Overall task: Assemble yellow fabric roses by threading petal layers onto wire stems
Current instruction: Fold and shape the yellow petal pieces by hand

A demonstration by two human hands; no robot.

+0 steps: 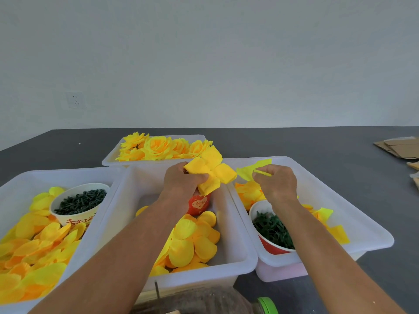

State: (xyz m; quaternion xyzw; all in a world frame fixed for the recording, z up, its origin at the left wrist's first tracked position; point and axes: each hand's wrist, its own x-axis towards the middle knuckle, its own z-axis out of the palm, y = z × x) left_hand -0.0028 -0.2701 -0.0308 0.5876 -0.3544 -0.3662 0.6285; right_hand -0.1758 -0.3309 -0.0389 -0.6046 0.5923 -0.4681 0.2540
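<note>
Petal layer: a four-lobed yellow fabric piece [212,172], held in the air above the middle tub, its lobes flopping outward like a cross.
Left hand: the left hand [181,181] grips the layer from below, fingers curled around its gathered centre; whether a stem sits inside the fist cannot be told.
Right hand: the right hand [275,184] pinches a second, paler yellow petal piece [254,169] between thumb and fingertips, just beside the first layer but apart from it.
Handling: likely very light, soft and limp; the fabric folds wherever it is unsupported and probably frays or creases if pulled hard. Best held near the centre, where the threading hole would be, leaving the lobes free.
Middle tub: a white tub [246,257] under the hands, holding loose round petals [192,241] and a red cup [198,203] partly hidden by the left hand.
Right tub: a white tub [371,230] with more yellow pieces and a red cup of dark green parts [273,232], beneath the right wrist.
Left tub: a white tub [13,180] full of yellow petals, with a paper cup of dark green pegs [80,201].
Far tub: a white tub [108,160] behind the hands, filled with finished roses [158,147].
Table: a dark table [317,143] against a pale wall; cardboard [399,147] lies at the far right.
</note>
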